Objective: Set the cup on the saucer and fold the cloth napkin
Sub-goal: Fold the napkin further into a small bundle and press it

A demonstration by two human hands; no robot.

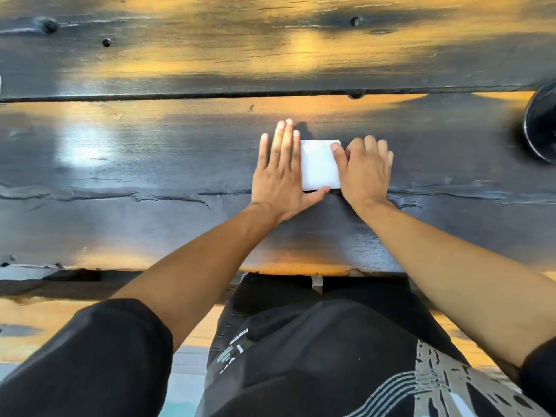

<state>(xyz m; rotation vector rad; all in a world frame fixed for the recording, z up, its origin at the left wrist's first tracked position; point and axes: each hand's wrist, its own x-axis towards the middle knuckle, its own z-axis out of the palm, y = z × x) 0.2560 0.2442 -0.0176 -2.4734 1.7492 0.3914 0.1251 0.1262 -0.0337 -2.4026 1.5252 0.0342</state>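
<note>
Dark, glossy wood with amber patches: a plank table [150,164] spanning the whole view, one long seam running across its upper part, knots dotted along the far board. At far left, only bare boards and pale glare.

Just left of centre, left hand [281,173] laid flat, fingers straight and close together, pointing away from the body, thumb stretched along the near edge of a white cloth napkin [319,165]. Palm pressing down over the napkin's left part; nothing pinched.

At centre, napkin folded into a small upright rectangle, lying flat on the near board, only its middle strip showing between the two hands.

Just right of it, right hand [365,173] resting on the napkin's right part, fingers bent at the knuckles and curled down, thumb laid on the cloth near the far right corner. Whether gripping the edge or merely pressing: cannot tell.

At far right, well apart from the hands, a dark shiny round thing [541,124] cut off by the frame edge; cup or saucer, not clear.

Below, bare forearms, black sleeves, dark printed clothing on the lap.
</note>
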